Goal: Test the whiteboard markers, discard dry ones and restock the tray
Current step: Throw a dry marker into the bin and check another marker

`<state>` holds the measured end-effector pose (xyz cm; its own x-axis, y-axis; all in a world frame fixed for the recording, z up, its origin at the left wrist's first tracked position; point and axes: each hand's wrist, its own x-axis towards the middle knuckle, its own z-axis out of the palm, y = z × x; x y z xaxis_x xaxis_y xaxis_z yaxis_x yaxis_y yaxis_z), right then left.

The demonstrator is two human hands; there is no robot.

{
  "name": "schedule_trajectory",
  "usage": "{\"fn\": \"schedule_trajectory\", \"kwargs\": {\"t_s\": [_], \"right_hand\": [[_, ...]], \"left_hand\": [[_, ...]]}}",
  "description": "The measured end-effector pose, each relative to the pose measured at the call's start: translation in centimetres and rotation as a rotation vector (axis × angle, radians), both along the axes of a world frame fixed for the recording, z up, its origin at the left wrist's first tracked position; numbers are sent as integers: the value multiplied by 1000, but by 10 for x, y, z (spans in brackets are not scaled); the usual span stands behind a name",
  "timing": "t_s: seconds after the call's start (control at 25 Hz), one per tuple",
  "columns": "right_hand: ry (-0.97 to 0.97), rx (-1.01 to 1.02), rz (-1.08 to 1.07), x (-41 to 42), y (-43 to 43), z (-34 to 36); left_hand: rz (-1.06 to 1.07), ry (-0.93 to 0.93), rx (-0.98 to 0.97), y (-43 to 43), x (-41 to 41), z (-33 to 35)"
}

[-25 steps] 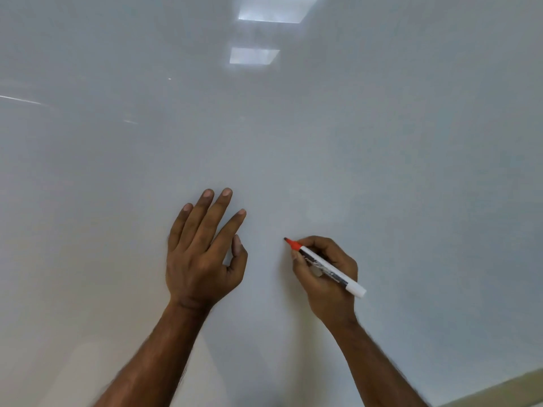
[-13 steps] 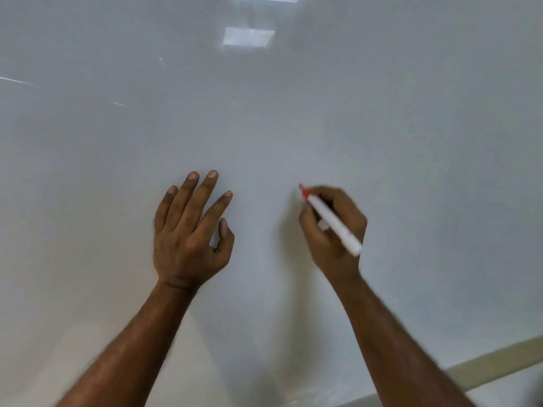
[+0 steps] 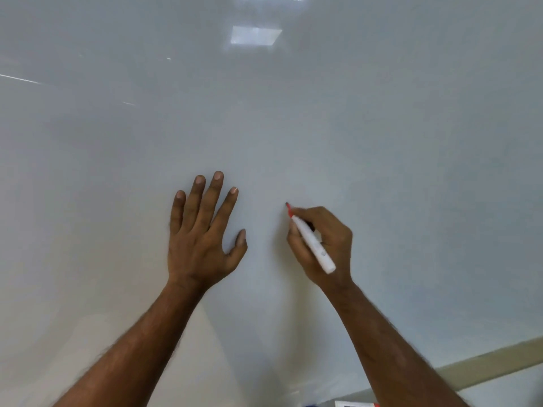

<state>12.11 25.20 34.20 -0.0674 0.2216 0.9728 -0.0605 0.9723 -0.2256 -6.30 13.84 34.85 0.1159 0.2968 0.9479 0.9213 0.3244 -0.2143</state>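
1. Glossy, pale whiteboard [image 3: 382, 171] fills nearly the whole view. Reflections of bright ceiling panels [image 3: 255, 35] sit near its top edge, and thin bright streaks [image 3: 20, 79] cross its upper left.
2. The left hand [image 3: 202, 236] lies flat against the board, a little left of centre, palm to the surface. Its fingers [image 3: 216, 195] are straight and spread wide, the thumb is out to the side, and it holds nothing.
3. The right hand [image 3: 329, 248] is near the left one, to its right and apart from it. Its fingers are curled round a marker [image 3: 313, 245], gripped the way one grips a pen.
4. The marker has a white barrel and slants from lower right to upper left. Its red tip [image 3: 288, 207] points at the board just past the fingertips, and the blunt rear end sticks out over the back of the hand. Whether the tip touches the board cannot be told.
5. Both bare forearms rise from the bottom edge of the view toward the board.
6. A beige strip [image 3: 484, 367] runs along the board's lower right border, slanting upward to the right.
7. At the very bottom edge, 1 second marker [image 3: 352, 403], white with a red end, is partly cut off by the view. Left of it is a small blue thing [image 3: 310, 404], too little of it showing to identify.
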Motion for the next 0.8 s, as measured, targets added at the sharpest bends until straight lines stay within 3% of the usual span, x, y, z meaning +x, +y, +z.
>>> {"fn": "schedule_trajectory", "kwargs": {"t_s": [0.08, 0.2, 0.32, 0.44, 0.56, 0.8], "right_hand": [[-102, 49, 8, 2, -4, -12], [-10, -179, 93, 9, -1, -22], [-130, -113, 29, 15, -3, -46], [-92, -266, 34, 19, -7, -70], [-208, -299, 50, 24, -17, -93], [-115, -800, 319, 36, -26, -121]], "left_hand": [[60, -26, -65, -2, 2, -8], [106, -55, -122, -5, 3, -19], [126, -75, -147, -6, 6, -29], [143, -88, -159, -8, 6, -38], [157, -100, -180, -10, 7, -48], [179, -178, -267, -21, 15, -100]]}}
